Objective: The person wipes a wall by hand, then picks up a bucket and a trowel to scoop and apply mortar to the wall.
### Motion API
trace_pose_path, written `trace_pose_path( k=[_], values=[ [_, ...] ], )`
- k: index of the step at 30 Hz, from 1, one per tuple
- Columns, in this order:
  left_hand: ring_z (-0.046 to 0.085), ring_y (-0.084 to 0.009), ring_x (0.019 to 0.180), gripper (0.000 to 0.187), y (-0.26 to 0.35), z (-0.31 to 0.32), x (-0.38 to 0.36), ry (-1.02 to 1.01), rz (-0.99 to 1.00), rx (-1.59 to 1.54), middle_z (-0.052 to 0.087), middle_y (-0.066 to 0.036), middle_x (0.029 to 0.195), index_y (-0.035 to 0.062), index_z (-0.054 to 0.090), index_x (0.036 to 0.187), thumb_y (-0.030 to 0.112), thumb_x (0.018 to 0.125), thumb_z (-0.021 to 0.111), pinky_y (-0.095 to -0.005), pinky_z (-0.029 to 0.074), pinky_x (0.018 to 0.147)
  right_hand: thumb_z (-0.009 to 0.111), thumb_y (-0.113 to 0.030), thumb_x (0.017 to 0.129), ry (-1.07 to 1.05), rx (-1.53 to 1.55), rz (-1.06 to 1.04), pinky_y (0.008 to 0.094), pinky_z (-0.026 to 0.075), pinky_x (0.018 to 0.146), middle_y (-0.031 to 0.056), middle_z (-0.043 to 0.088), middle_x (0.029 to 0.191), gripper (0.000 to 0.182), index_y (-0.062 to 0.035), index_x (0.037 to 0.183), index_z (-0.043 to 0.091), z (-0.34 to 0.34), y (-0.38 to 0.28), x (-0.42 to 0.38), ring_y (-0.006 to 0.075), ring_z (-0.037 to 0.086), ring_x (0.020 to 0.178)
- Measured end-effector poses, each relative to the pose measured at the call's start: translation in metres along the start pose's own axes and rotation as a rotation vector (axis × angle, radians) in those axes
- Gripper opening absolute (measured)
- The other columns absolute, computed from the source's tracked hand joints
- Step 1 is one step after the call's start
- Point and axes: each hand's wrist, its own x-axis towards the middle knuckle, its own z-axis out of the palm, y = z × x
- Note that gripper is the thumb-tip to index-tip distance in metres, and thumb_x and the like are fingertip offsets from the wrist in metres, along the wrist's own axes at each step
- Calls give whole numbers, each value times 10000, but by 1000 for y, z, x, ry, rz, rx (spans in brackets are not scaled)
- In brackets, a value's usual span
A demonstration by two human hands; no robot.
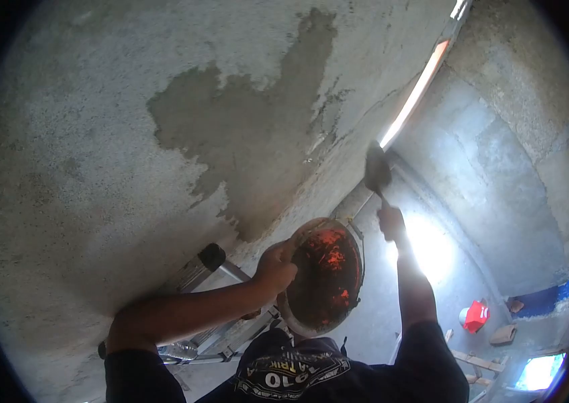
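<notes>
My left hand point(276, 270) grips the rim of a round bucket point(332, 256), with the fingers wrapped over its near left side. The bucket is tilted so its inside shows, orange with dark grey mortar smeared over it. Raised ahead and to the right, my right hand point(390, 223) is closed around the handle of a trowel point(378, 169). The trowel's blade is dark and slightly blurred, close to the lower end of a bright gap. On the rough wall to the left spreads a darker, damp-looking patch point(251, 127).
An aluminium ladder point(194, 277) leans by the wall under my left arm, with a clear plastic bottle point(182, 350) beside it. A bright gap point(419, 94) runs between the wall surfaces. Far below lie a red container point(476, 316), a block point(503, 334) and wooden pieces point(476, 361).
</notes>
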Motion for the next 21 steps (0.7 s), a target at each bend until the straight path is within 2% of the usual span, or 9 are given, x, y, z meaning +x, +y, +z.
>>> trace_pose_path(
  k=[5,8,9,11,13,15,16,19,21],
  values=[
    [555,-148,589,444,-13,-6,7,-28,62,115,611,-59,718,-27,633,1061,-38,627,540,-288,441,541,605,-99,760,81,44,-19,297,411,424,36,524,555,119,-23,689,547,-36,101,-66,136,497,442],
    [557,-146,603,374,-14,-2,8,4,111,133,609,-58,717,-16,641,989,-41,632,532,-292,438,541,595,-74,753,110,7,-83,291,433,447,37,538,560,101,-30,676,546,-24,88,-104,130,513,461],
    [557,-146,603,374,-9,0,9,-5,109,134,609,-58,717,-16,641,989,-41,632,532,-292,438,541,600,-71,739,78,-171,-255,298,431,450,37,536,558,97,-33,669,544,-19,73,-106,130,516,472],
    [656,-263,905,419,-7,0,5,-62,-19,155,680,-132,914,49,659,1074,-8,683,517,-357,483,819,610,-76,727,31,-223,-346,319,431,478,37,543,552,109,-12,661,552,3,32,-107,131,530,496],
    [652,-248,896,425,-16,3,9,-64,42,176,677,-127,924,39,651,1085,-18,687,512,-347,487,806,631,-113,730,-9,-189,-442,314,428,497,50,569,563,132,6,692,585,36,-44,-136,131,537,516],
    [551,-142,603,370,-20,5,9,-25,132,148,601,-56,724,-12,644,999,-57,653,522,-283,438,550,636,-126,737,-82,-143,-487,325,434,503,60,588,597,158,15,691,583,61,-77,-137,137,552,531],
    [551,-142,603,370,-23,5,11,-31,135,152,601,-56,724,-12,644,999,-57,653,522,-283,438,550,642,-141,739,-177,-98,-512,330,443,504,70,594,611,171,15,695,586,73,-87,-131,154,566,537],
    [549,-146,597,355,-28,6,10,-29,141,44,601,-58,729,-12,641,985,-58,655,517,-286,435,541,643,-152,738,-208,-62,-584,327,450,498,70,589,598,187,14,675,585,100,-105,-109,165,567,520],
    [551,-148,596,367,-28,7,11,4,86,65,596,-58,723,-13,641,991,-54,649,514,-288,433,535,639,-160,739,-235,-4,-371,324,452,491,69,580,581,202,11,648,582,110,-116,-95,164,559,500]
  ],
)
